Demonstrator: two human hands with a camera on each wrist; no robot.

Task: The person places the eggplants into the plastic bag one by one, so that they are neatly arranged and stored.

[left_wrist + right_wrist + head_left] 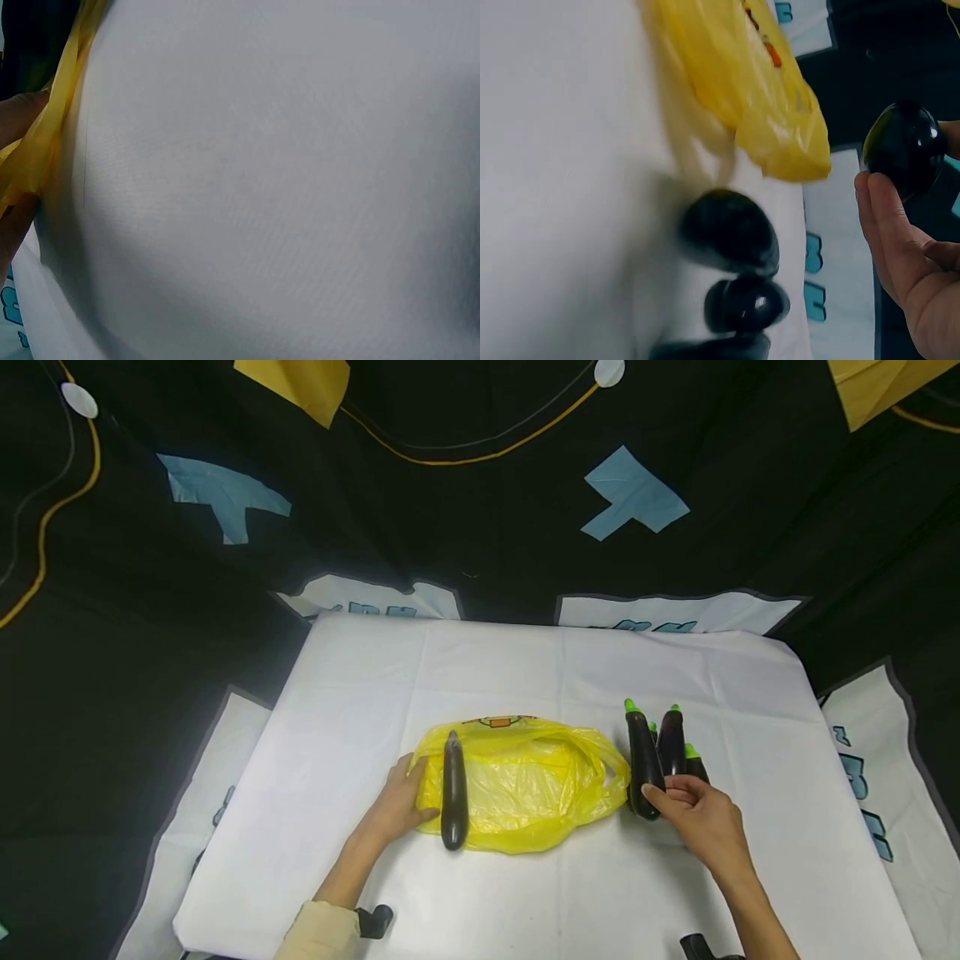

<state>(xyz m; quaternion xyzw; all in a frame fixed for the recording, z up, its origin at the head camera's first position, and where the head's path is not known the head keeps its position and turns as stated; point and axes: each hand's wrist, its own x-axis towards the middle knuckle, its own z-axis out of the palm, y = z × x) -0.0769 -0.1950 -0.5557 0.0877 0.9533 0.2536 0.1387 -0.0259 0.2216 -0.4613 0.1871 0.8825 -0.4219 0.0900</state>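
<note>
My right hand (701, 822) pinches the lower end of a dark purple eggplant (642, 747) between thumb and fingers. In the right wrist view this eggplant (906, 150) is seen end-on, lifted clear of the others. Several more green-capped eggplants (671, 739) lie close behind and right of it, partly hidden. A yellow plastic bag (525, 789) lies flat on the table; one eggplant (453, 793) rests lengthwise on its left part. My left hand (395, 802) touches the bag's left edge, thumb and fingers spread. Yellow plastic (56, 127) shows between its fingers in the left wrist view.
A white cloth covers the table (480, 668). Black fabric (465, 535) with blue and yellow shapes hangs beyond its far edge and down both sides. Dark wrist-camera parts (377, 921) show near the left forearm and by the right one.
</note>
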